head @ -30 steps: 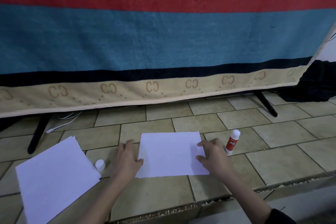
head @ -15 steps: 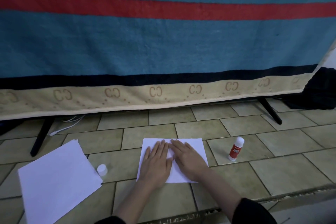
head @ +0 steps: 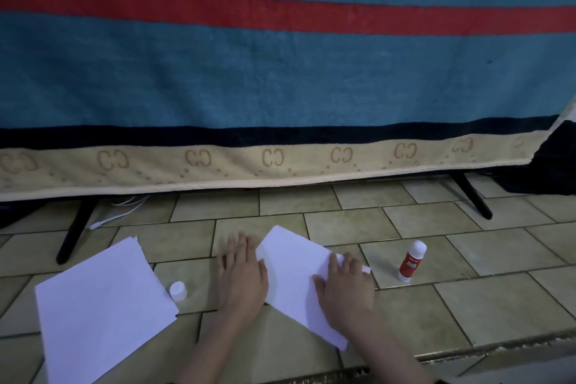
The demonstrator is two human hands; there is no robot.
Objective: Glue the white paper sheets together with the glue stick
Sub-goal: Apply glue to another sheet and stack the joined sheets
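A white paper sheet (head: 293,277) lies turned cornerwise on the tiled floor in front of me. My left hand (head: 241,277) rests flat at its left edge, thumb on the paper. My right hand (head: 344,285) presses flat on its right side, fingers spread. A small stack of white sheets (head: 99,305) lies to the left. The red and white glue stick (head: 411,260) stands upright to the right, apart from my right hand. Its white cap (head: 178,290) sits between the stack and my left hand.
A teal blanket with a red stripe and beige border (head: 280,87) hangs over a stand with black legs (head: 73,232) (head: 473,199). A white cable (head: 121,212) lies under it. A step edge (head: 467,349) runs near the bottom right.
The sheet has rotated from square to cornerwise. My hands have moved apart from its middle, the left to the sheet's left edge, the right to its right side.
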